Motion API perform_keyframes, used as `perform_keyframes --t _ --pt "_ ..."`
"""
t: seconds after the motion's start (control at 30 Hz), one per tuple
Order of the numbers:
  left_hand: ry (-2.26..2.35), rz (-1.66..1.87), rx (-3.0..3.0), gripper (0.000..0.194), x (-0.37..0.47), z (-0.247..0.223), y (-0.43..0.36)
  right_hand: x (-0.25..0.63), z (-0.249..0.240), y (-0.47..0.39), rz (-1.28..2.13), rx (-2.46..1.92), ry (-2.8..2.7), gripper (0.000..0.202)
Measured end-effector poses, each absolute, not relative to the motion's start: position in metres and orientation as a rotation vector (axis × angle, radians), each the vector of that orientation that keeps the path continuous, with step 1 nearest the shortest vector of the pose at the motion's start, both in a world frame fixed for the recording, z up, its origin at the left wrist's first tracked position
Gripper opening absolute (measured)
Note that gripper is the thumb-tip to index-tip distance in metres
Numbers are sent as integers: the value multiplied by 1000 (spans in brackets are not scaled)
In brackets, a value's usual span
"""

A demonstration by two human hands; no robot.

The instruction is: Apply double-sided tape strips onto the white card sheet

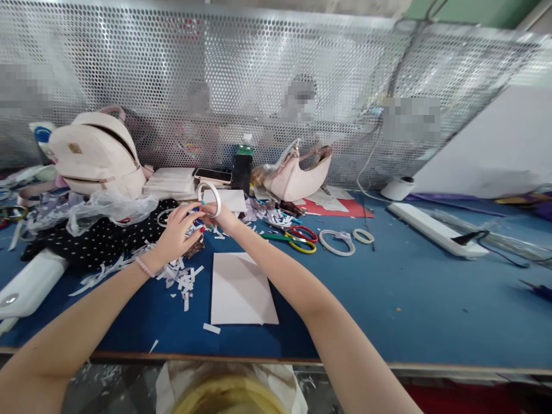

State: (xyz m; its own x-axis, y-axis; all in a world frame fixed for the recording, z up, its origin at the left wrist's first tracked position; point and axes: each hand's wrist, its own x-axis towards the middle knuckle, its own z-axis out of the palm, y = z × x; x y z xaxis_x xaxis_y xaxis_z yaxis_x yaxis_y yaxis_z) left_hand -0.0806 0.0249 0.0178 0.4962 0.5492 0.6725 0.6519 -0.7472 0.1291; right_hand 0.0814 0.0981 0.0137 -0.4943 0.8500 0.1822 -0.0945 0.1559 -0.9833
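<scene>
Cutting appears at least partly done: paper strips (185, 280) litter the table (366, 310). White sheet (242, 293) lies flat, uncovered. White ring (217, 199) is at right hand (222, 215), left hand (176, 231) just beside; both grips, and remaining work, unclear.

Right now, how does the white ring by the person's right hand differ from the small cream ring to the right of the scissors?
The white ring is tilted up steeply; the cream ring lies flat. The white ring is at the right hand; the cream ring rests on the blue table. The white ring looks whiter, the cream ring yellower. Both are round with open centres.
</scene>
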Motion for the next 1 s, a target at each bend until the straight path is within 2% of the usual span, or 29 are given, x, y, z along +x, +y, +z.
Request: perform_keyframes --t 0.23,0.53,0.67,0.83,1.0 --pt "-1008 -1122 -2616 31 -77 15 23 79 12 90 1402 -697 -1672 40" --pt "-991 -1216 -2698 24 -74 18 14 74 8 98 1157 -661 -1763 28" --pt "-994 -1305 -2793 26 -74 22 13 78 13 96 967 -644 -1819 27" --pt "-1080 -1469 -2900 46 -74 23 11 91 21 91 717 -652 -1884 22" --pt "-1189 -1474 -2960 40 -72 25 6 106 31 90 304 -655 -2011 24"
